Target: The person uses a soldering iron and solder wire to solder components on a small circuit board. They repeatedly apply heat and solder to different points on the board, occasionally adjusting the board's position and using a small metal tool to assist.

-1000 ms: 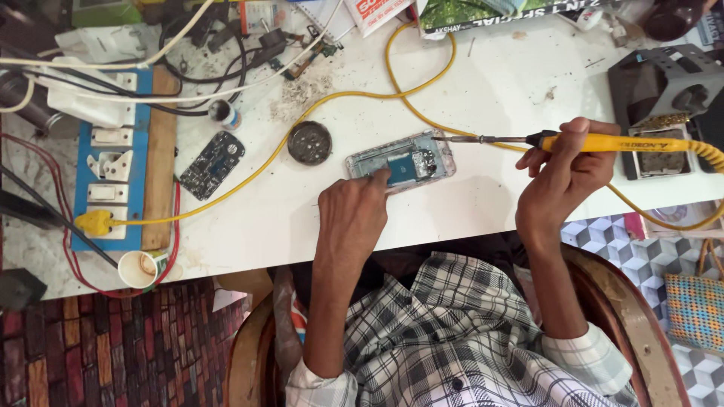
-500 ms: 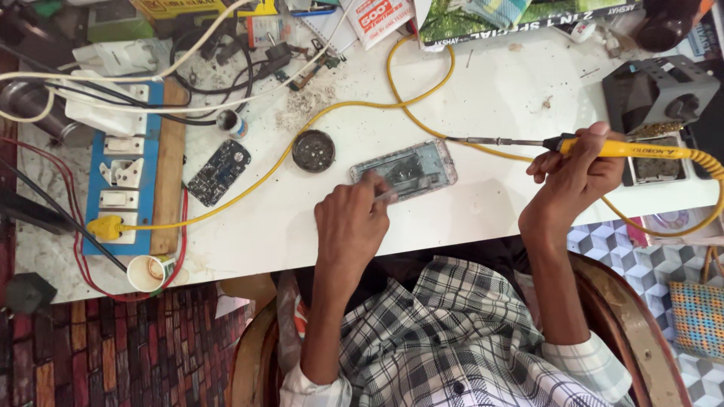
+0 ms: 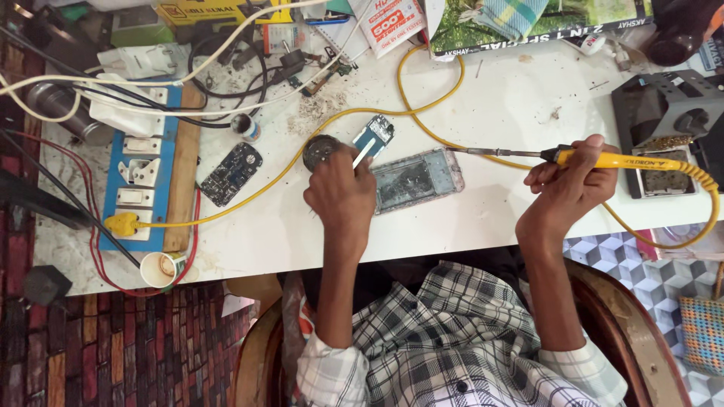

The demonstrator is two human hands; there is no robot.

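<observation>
Head view: the left hand (image 3: 343,192) pinches a small blue circuit board (image 3: 373,138) just above the opened phone (image 3: 415,179). The right hand (image 3: 567,188) grips a yellow soldering iron (image 3: 603,160), whose tip hovers beside the phone and could scorch it or the looping yellow cord (image 3: 422,98) beyond.

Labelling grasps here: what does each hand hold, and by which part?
Right hand: soldering iron, by its yellow handle. Left hand: small blue circuit board, by its lower end.

Yellow soldering iron (image 3: 626,160), blue switchboard (image 3: 139,169) (white switches), checked shirt (image 3: 460,339)
</observation>
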